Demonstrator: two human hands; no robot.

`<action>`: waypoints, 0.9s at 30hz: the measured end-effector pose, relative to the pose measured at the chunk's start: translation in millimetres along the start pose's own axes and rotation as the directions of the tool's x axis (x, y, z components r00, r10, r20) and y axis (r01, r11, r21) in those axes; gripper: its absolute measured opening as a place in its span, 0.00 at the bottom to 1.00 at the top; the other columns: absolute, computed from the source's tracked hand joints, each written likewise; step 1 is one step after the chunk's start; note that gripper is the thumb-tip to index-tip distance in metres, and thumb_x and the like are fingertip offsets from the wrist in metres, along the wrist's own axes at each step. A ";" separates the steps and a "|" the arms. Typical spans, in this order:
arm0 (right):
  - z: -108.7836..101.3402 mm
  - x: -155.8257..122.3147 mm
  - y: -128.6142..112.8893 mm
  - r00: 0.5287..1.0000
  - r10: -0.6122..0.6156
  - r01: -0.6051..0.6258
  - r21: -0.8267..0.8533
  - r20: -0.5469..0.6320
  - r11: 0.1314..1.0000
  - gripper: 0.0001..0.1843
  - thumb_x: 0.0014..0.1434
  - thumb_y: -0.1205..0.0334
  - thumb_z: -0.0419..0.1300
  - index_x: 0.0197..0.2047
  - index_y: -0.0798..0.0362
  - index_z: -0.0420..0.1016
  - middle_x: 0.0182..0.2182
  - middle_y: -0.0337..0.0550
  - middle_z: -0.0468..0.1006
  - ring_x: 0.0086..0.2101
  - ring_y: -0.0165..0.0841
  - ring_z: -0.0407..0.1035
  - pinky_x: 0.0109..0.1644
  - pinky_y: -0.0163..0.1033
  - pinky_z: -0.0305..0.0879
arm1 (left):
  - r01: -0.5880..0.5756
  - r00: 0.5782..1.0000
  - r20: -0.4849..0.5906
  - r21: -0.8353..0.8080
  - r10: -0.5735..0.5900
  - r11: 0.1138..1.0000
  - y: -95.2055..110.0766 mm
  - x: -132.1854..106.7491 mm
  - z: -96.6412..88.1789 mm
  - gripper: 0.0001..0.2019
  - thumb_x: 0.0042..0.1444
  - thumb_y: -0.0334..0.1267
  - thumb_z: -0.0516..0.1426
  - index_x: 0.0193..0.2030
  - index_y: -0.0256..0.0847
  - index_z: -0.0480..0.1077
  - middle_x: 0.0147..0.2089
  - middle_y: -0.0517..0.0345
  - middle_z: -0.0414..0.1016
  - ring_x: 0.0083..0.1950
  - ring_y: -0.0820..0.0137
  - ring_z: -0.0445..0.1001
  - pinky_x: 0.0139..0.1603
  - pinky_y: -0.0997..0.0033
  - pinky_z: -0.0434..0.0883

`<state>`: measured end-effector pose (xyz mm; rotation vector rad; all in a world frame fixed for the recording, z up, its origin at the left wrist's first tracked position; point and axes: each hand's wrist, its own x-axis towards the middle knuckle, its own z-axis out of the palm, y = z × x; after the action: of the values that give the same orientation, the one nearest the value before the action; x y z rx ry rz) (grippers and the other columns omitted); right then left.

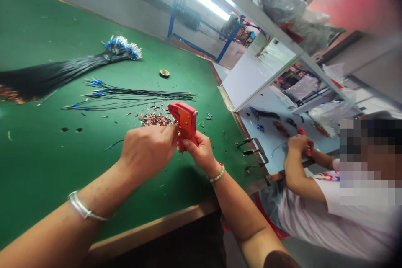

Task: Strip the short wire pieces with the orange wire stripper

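Observation:
In my right hand [202, 150] is a red and orange wire stripper [185, 118], held upright with the fingers wrapped round its handles. My left hand [147, 148] is closed right beside the tool's jaws. A thin black wire [118, 143] with a blue connector end sticks out behind that hand, pinched in its fingers. Its other end is hidden by the fingers and the tool. Beyond my hands lies a pile of copper and black wire scraps [157, 118]. Past it, loose black wires [141, 93] with blue ends are spread on the green table [40, 167].
A thick bundle of black wires [63, 70] lies at the back left. Near it stands a roll of tape [164, 73]. Metal clamps [253, 150] sit at the table's right edge. Another person [307, 213] works at a pale table on the right, holding a red tool [309, 150].

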<state>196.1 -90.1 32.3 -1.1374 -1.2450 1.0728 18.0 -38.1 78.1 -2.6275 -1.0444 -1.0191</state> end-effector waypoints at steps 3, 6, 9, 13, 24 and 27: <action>3.4 -1.5 1.5 0.999 0.007 -0.008 -0.017 -0.032 1.000 0.24 0.57 0.41 0.68 0.42 0.53 0.75 0.25 0.36 0.73 0.24 0.28 0.66 0.29 0.35 0.64 | 0.026 0.999 0.037 0.005 -0.026 1.000 -1.2 0.5 0.7 0.14 0.64 0.38 0.50 0.30 0.42 0.73 0.23 0.55 0.76 0.21 0.69 0.68 0.24 0.67 0.50; 8.8 -2.1 -2.2 0.997 0.023 -0.024 -0.008 -0.069 1.000 0.24 0.57 0.39 0.67 0.39 0.53 0.73 0.23 0.34 0.70 0.20 0.26 0.63 0.24 0.34 0.62 | 0.040 0.998 0.055 -0.005 -0.040 0.999 -2.1 1.1 1.8 0.15 0.65 0.39 0.50 0.31 0.42 0.74 0.23 0.55 0.76 0.21 0.69 0.68 0.24 0.67 0.50; 12.5 -2.0 -6.9 0.995 0.029 -0.030 -0.017 -0.097 0.999 0.24 0.57 0.39 0.67 0.37 0.52 0.71 0.21 0.32 0.69 0.18 0.25 0.60 0.22 0.33 0.59 | 0.046 0.997 0.059 -0.010 -0.045 0.999 -2.6 1.0 4.3 0.15 0.65 0.38 0.50 0.32 0.42 0.75 0.24 0.54 0.77 0.22 0.68 0.69 0.24 0.67 0.50; 10.4 0.1 -7.0 0.994 0.043 -0.043 -0.003 -0.096 0.999 0.23 0.58 0.40 0.67 0.35 0.53 0.71 0.20 0.32 0.69 0.16 0.24 0.59 0.19 0.32 0.57 | 0.031 0.999 0.035 0.012 -0.031 0.999 -4.4 0.0 8.7 0.15 0.65 0.38 0.50 0.31 0.42 0.75 0.25 0.55 0.78 0.22 0.67 0.71 0.24 0.67 0.50; -16.7 6.8 -15.0 0.987 0.099 -0.140 0.389 0.123 0.911 0.22 0.57 0.52 0.67 0.51 0.52 0.70 0.44 0.46 0.76 0.42 0.39 0.75 0.50 0.52 0.76 | 0.156 0.983 -0.095 -0.003 -0.156 0.988 -27.4 2.9 11.6 0.14 0.69 0.41 0.50 0.47 0.41 0.76 0.31 0.54 0.80 0.28 0.67 0.73 0.28 0.66 0.55; -18.3 7.5 -13.8 0.976 0.112 -0.189 0.467 0.187 0.864 0.19 0.54 0.58 0.69 0.46 0.53 0.71 0.37 0.42 0.75 0.38 0.37 0.74 0.50 0.54 0.77 | 0.085 0.984 -0.158 -0.019 -0.087 0.996 -33.0 4.0 12.3 0.12 0.69 0.39 0.52 0.46 0.41 0.76 0.34 0.55 0.81 0.32 0.67 0.75 0.30 0.68 0.59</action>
<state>214.5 -85.4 47.2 -0.7820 -0.9316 1.5156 5.4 -6.8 67.4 -2.4805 -1.1265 -1.2337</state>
